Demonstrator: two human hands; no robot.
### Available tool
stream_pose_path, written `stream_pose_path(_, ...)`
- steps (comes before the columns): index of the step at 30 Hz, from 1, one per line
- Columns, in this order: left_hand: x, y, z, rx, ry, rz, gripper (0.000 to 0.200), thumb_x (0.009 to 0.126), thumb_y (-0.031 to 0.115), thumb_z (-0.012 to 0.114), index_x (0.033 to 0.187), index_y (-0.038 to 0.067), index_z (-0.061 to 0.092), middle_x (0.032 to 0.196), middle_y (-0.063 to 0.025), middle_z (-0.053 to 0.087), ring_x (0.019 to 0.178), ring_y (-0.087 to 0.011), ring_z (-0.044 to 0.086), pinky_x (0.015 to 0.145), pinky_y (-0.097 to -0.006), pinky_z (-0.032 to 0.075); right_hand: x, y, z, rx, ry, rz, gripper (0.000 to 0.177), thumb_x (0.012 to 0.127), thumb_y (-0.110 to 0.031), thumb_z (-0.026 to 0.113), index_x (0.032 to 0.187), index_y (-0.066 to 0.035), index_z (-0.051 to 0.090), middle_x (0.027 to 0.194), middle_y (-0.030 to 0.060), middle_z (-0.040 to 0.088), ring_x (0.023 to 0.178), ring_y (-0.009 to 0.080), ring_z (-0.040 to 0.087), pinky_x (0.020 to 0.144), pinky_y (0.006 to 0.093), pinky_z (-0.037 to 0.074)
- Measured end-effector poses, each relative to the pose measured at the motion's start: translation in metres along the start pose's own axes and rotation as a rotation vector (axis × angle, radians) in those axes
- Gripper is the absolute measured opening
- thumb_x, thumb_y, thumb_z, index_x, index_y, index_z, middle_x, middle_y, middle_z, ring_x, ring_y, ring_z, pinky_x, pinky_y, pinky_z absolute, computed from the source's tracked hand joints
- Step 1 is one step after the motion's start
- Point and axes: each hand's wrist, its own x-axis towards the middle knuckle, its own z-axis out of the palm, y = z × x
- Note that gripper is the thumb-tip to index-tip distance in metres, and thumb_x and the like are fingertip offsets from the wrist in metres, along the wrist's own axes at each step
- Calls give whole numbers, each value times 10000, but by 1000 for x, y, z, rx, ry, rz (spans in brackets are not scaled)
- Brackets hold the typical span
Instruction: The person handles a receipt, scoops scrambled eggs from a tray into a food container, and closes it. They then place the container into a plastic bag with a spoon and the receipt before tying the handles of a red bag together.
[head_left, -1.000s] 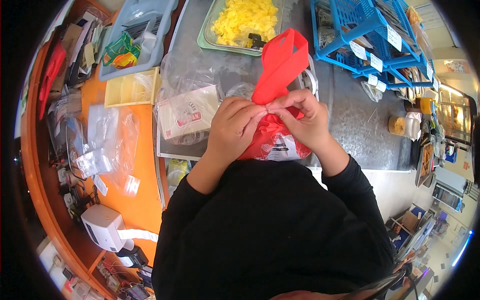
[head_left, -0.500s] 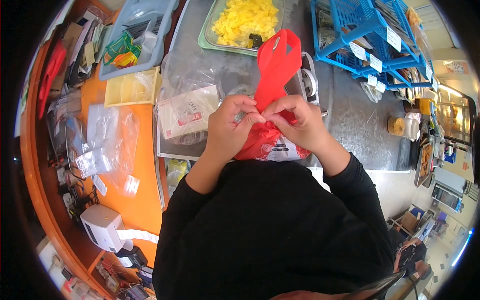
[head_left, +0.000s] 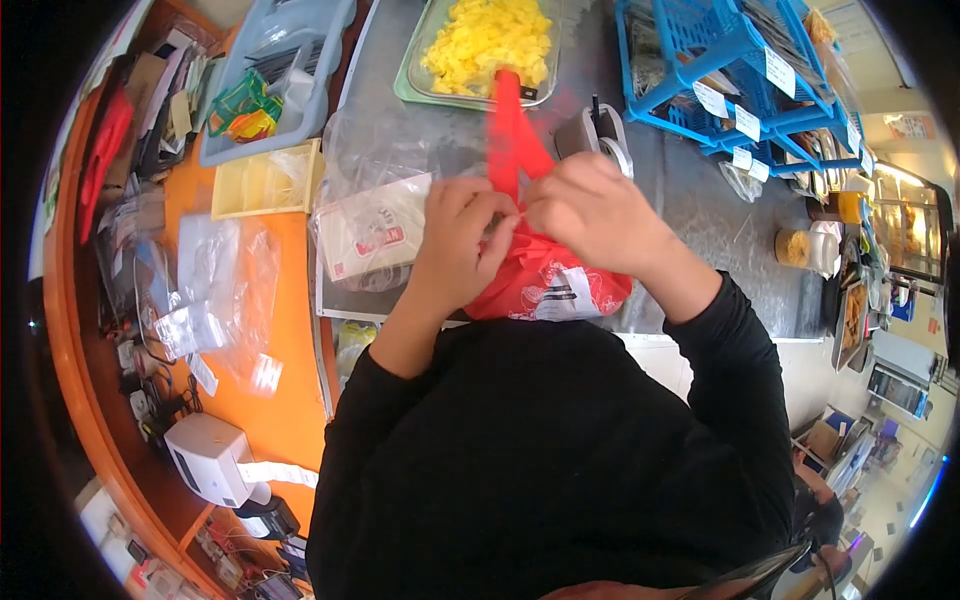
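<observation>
A red plastic bag (head_left: 515, 287) with white print and a white label (head_left: 562, 294) rests at the counter edge against my body. My left hand (head_left: 462, 240) pinches the gathered neck of the bag, thumb and forefinger meeting at its left side. Directly opposite, my right hand (head_left: 598, 215) is closed on the same neck, slightly blurred, its fingertips close to the left ones. Red bag handles (head_left: 508, 125) stick up beyond the hands and are partly smeared. What lies inside the bag is hidden.
A tray of chopped yellow food (head_left: 490, 45) sits beyond the bag. Blue baskets (head_left: 665, 100) holding labelled packets stand at the right. A printed box (head_left: 375, 235) in clear plastic lies left of my hand. A white label printer (head_left: 205, 455) is at lower left.
My right hand has turned palm-down and shifted slightly up at the bag's neck. The handles have swung left and separated, and more of the bag's label shows.
</observation>
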Motion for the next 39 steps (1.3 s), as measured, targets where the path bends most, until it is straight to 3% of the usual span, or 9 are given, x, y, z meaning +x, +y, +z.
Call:
stream_pose_path(7, 1, -14, 6, 114, 73, 76, 139, 759, 99, 690, 879, 103, 619, 930, -47, 537, 943, -280, 485, 855, -405, 359, 10, -12, -13, 269, -33, 473, 104, 820, -154, 587, 871, -70, 552, 853, 65, 597, 820, 297, 563, 734, 400, 444)
stream_pose_path(10, 3, -11, 9, 133, 81, 124, 148, 751, 112, 701, 876, 107, 622, 928, -43, 536, 944, -276, 490, 849, -398, 356, 8, -10, -8, 299, -248, 489, 66, 863, -100, 575, 889, -39, 584, 801, 120, 596, 820, 349, 564, 738, 431, 449)
stream_pose_path(13, 5, -10, 10, 133, 99, 146, 158, 744, 113, 708, 876, 105, 622, 923, -41, 536, 941, -275, 493, 841, -393, 356, 3, -7, 4, 374, -127, 481, 80, 893, -86, 544, 854, -33, 589, 745, 135, 573, 754, 300, 570, 714, 390, 456)
stream_pose_path(16, 3, -9, 7, 106, 81, 133, 161, 742, 109, 709, 875, 97, 620, 922, -48, 537, 936, -281, 496, 834, -390, 357, -1, -13, 11, 744, -157, 768, 120, 927, -86, 511, 856, -13, 575, 742, 108, 560, 728, 212, 547, 700, 320, 443)
stream_pose_path(21, -2, -19, 14, 10, 50, 57, 206, 764, 97, 691, 948, 66, 605, 975, -96, 544, 967, -294, 498, 873, -402, 359, -9, -16, 12, 936, 44, 740, 192, 965, -118, 472, 840, -2, 559, 762, 30, 537, 720, 131, 495, 694, 264, 412)
stream_pose_path(26, -9, -18, 31, -561, 224, -120, 550, 694, 282, 774, 1121, 27, 538, 1108, -176, 529, 1100, -313, 493, 1030, -434, 302, -35, -15, -34, 937, 455, 732, 263, 985, -211, 468, 849, -19, 586, 807, 39, 583, 733, 120, 515, 687, 270, 420)
stream_pose_path(31, 6, 7, 20, 11, -100, -24, 662, 633, 387, 798, 1131, 30, 546, 1141, -182, 553, 1118, -335, 513, 1079, -455, 270, -90, -25, -58, 908, 595, 876, 328, 1000, -272, 447, 848, -11, 577, 801, 24, 557, 736, 100, 492, 705, 248, 392)
stream_pose_path(36, 9, 24, 30, 225, -334, 47, 415, 706, 255, 747, 1034, 50, 597, 1010, -152, 612, 1066, -373, 524, 965, -464, 373, -140, -47, -43, 981, 493, 985, 347, 1000, -287, 440, 826, -18, 572, 775, 25, 546, 730, 105, 491, 703, 247, 387)
stream_pose_path(39, -3, 32, 29, 62, -166, 6, 316, 719, 167, 708, 997, 53, 609, 916, -136, 638, 900, -337, 596, 800, -414, 465, -168, -44, -41, 989, 447, 1000, 353, 996, -328, 442, 840, -33, 558, 777, 39, 534, 725, 114, 488, 678, 244, 374)
